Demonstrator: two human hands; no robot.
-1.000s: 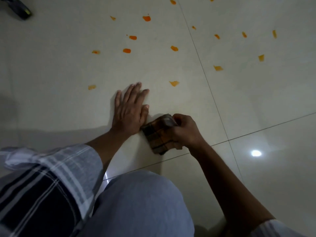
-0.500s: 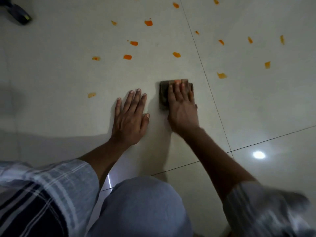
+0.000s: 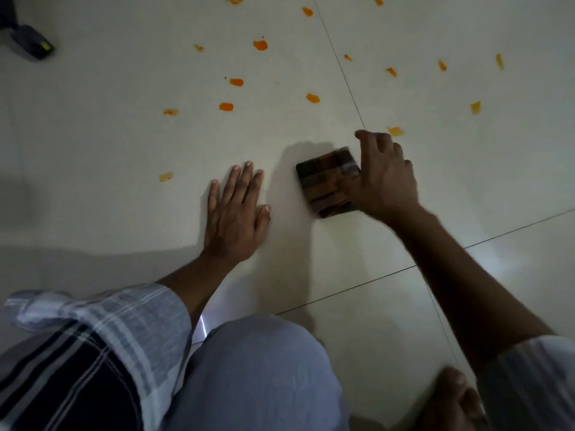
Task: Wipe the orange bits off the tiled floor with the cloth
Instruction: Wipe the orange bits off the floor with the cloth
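Note:
A folded brown checked cloth [image 3: 326, 183] lies on the pale tiled floor [image 3: 93, 150], in front of me. My right hand [image 3: 384, 178] grips its right edge with curled fingers and is blurred by motion. My left hand [image 3: 236, 213] rests flat on the tile, fingers straight, just left of the cloth and apart from it. Several orange bits dot the floor beyond both hands. The nearest are one [image 3: 395, 131] just past my right fingers, one [image 3: 165, 176] left of my left hand, and one [image 3: 312, 98] farther out.
A dark object with a yellow-green mark [image 3: 32, 45] lies at the far left. Grout lines [image 3: 348, 79] cross the floor near my right arm. My bent knee [image 3: 264, 374] fills the bottom centre, and a foot [image 3: 451, 399] shows at the bottom right.
My right hand went from pressing flat on the cloth farther out to gripping its edge, and drew it back toward me. The orange bit it covered is no longer visible. My left hand stayed put.

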